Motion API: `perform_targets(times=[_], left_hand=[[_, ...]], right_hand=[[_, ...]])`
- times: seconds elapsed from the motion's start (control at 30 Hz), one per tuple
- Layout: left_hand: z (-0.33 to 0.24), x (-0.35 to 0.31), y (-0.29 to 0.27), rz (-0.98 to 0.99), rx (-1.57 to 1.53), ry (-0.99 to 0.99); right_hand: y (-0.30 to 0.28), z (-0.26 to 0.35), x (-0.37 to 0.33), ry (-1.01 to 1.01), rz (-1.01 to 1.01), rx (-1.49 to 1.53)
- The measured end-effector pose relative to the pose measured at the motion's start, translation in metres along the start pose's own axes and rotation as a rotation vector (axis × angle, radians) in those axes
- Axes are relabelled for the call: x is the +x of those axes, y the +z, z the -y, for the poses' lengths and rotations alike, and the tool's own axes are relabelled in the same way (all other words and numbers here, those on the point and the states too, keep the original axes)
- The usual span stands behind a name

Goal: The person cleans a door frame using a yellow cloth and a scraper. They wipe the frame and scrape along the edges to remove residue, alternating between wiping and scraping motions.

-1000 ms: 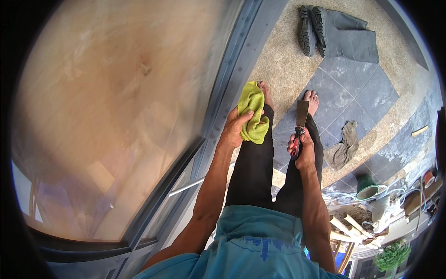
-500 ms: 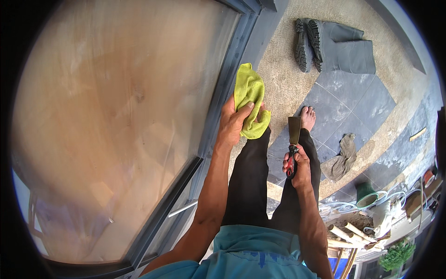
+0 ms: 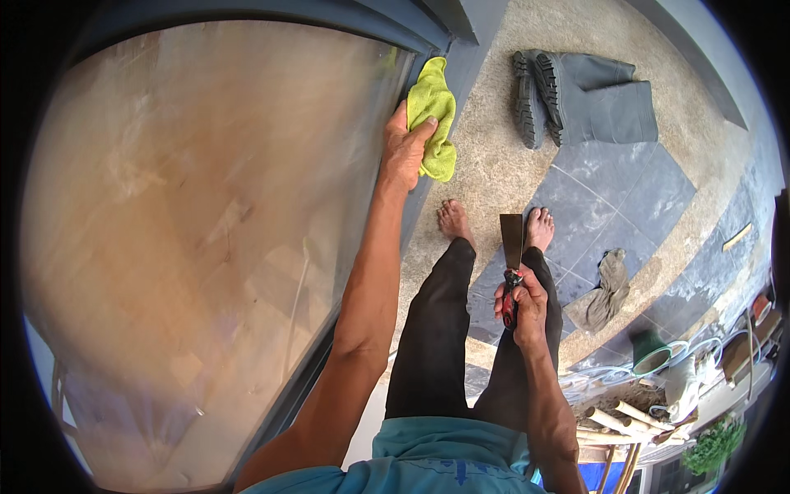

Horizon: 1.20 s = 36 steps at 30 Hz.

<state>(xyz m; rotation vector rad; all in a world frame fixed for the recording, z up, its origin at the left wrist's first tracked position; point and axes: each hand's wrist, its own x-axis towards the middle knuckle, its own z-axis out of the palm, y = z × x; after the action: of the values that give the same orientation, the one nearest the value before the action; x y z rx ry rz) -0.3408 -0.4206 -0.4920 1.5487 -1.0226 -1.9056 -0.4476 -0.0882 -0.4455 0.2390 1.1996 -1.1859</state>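
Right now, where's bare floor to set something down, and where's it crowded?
Bare: whitish-marked dark tiles between the boots, right foot and grey rag; also the beige strip between boots, left foot and grey frame. Crowded: lower right, with green bucket, hose and poles close together.

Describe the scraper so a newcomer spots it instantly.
Start at the large framed pane on the left. Right of it, the right hand grips the scraper, blade uppermost in view. Its flat metal blade and red-black handle set it apart from the yellow-green cloth in the left hand.
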Motion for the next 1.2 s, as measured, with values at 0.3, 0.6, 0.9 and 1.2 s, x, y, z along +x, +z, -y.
perform_targets(times=[0.3,0.6,0.9,1.2], left_hand=[[0.005,0.001,-0.003,0.022,0.043,0.084],[-0.001,0.003,-0.004,0.039,0.052,0.137],[-0.013,0.002,0.008,0.064,0.142,0.227],[0.004,-0.017,-0.004,-0.019,0.097,0.078]], right_hand=[[0.077,0.065,0.130,-0.268,0.121,-0.327],[0.127,0.102,0.219,-0.223,0.167,-0.422],[0.145,0.065,0.251,-0.718,-0.103,-0.629],[0.161,0.072,0.242,-0.653,-0.190,-0.699]])
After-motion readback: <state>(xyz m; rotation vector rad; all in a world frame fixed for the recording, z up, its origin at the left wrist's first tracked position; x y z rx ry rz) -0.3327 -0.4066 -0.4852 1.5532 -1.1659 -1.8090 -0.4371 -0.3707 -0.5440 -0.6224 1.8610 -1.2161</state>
